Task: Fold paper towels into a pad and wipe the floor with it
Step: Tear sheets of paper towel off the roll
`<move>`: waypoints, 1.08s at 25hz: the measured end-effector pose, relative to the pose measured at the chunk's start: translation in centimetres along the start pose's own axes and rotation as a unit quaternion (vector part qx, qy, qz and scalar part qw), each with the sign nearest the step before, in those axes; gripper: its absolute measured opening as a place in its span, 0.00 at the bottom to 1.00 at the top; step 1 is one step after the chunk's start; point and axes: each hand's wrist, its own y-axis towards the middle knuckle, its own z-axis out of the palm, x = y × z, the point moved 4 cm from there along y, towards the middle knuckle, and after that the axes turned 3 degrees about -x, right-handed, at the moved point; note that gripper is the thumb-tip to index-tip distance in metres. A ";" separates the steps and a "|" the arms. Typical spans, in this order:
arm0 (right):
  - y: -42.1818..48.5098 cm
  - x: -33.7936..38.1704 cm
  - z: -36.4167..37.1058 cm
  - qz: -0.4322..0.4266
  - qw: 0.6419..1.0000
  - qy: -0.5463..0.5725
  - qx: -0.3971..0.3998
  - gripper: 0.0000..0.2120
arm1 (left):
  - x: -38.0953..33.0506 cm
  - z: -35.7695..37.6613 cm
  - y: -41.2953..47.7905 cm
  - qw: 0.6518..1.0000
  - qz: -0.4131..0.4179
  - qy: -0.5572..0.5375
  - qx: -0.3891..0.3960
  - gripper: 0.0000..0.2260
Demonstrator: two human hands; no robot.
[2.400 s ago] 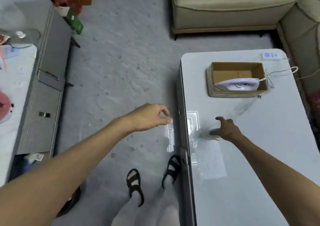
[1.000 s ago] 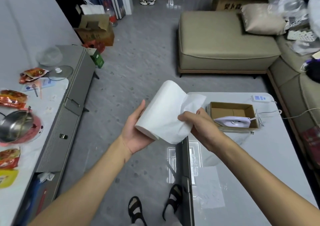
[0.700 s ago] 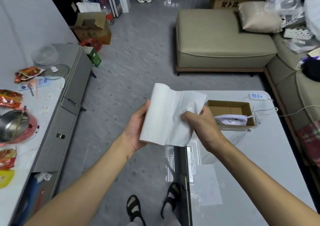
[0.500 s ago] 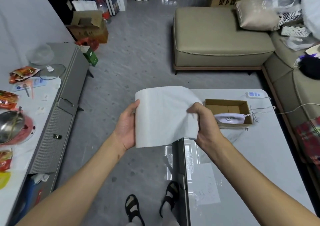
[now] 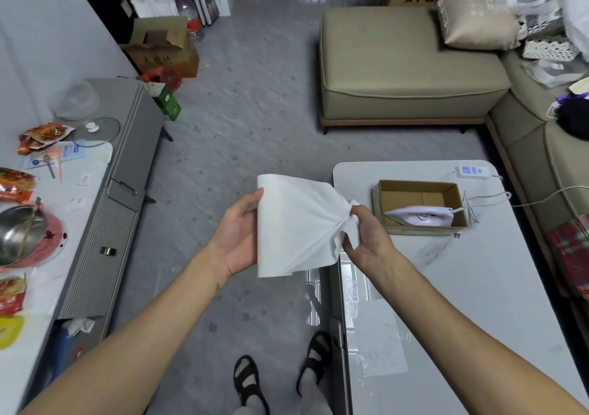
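A white paper towel roll (image 5: pixel 287 226) hangs in the air in front of me, held upright above the grey floor (image 5: pixel 242 147). My left hand (image 5: pixel 237 237) grips the roll from its left side, palm towards it. My right hand (image 5: pixel 366 239) pinches the loose end of the sheet and pulls it to the right, so the paper bunches at my fingers. The stretched sheet hides the roll's core.
A white table (image 5: pixel 462 287) stands at the right with a cardboard box (image 5: pixel 420 191) holding an iron (image 5: pixel 420 217). A grey cabinet (image 5: pixel 105 223) with pots and snack bags runs along the left. A beige sofa (image 5: pixel 404 64) is behind. My sandalled feet (image 5: pixel 280 373) stand below.
Both hands went from reaching down near the table edge to holding the roll up. The roll turned upright, and my right hand drew the loose sheet out to the right.
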 end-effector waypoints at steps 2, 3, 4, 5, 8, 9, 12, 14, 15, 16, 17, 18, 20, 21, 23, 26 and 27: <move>0.9 -0.3 -0.7 0.002 0.999 0.015 -0.036 0.06 | -0.1 -0.2 0.1 1.000 -0.002 0.003 -0.003 0.25; 1.3 -0.1 -1.2 0.001 0.998 0.026 -0.054 0.06 | -0.1 -0.5 0.1 1.000 -0.001 0.019 -0.015 0.24; 1.7 0.1 -1.8 -0.002 0.997 0.032 -0.072 0.05 | -0.3 -0.9 0.1 0.998 0.001 0.044 -0.039 0.24; 2.2 0.3 -2.6 -0.011 0.996 0.029 -0.089 0.04 | -0.5 -1.3 0.0 0.995 0.003 0.072 -0.067 0.23; 2.9 0.4 -5.0 -0.072 0.983 -0.086 -0.146 0.12 | -1.6 -1.7 -0.7 0.976 0.028 0.183 -0.117 0.19; 2.9 0.7 -5.6 -0.131 0.963 -0.170 -0.163 0.18 | -2.1 -1.5 -1.1 0.966 0.043 0.225 -0.118 0.18; 2.1 2.8 -2.9 -0.367 0.826 -0.428 -0.008 0.39 | -2.8 0.6 -1.6 0.950 0.043 0.302 -0.058 0.18; 1.1 1.9 1.1 -0.291 0.803 -0.468 0.228 0.41 | -2.8 1.9 -1.9 0.949 0.015 0.315 -0.007 0.19; 0.4 1.2 2.9 -0.242 0.786 -0.485 0.299 0.39 | -2.9 2.2 -2.0 0.952 -0.001 0.305 0.016 0.19; -0.1 0.6 4.3 -0.218 0.769 -0.504 0.327 0.35 | -3.0 2.3 -2.1 0.958 -0.015 0.283 0.032 0.19; -0.1 0.1 5.2 -0.220 0.756 -0.528 0.318 0.30 | -3.1 2.2 -2.3 0.964 -0.025 0.261 0.041 0.20; -0.1 0.0 5.6 -0.243 0.750 -0.542 0.291 0.25 | -3.3 1.8 -2.4 0.967 -0.028 0.248 0.039 0.20; -0.3 0.0 5.4 -0.271 0.751 -0.549 0.244 0.17 | -3.7 0.7 -2.7 0.969 -0.026 0.246 0.009 0.22; -0.3 -0.1 4.9 -0.255 0.761 -0.539 0.256 0.13 | -3.7 0.0 -2.8 0.970 -0.029 0.242 -0.010 0.23; -0.8 -0.3 4.1 -0.199 0.779 -0.509 0.306 0.08 | -3.5 -0.9 -3.0 0.979 -0.029 0.201 -0.037 0.27; -1.1 0.1 3.3 -0.189 0.810 -0.450 0.324 0.08 | -2.6 -1.2 -3.1 0.997 -0.013 0.068 -0.018 0.32; -1.0 0.4 3.1 -0.189 0.825 -0.429 0.316 0.08 | -2.2 -1.0 -3.1 0.999 -0.016 0.034 -0.002 0.32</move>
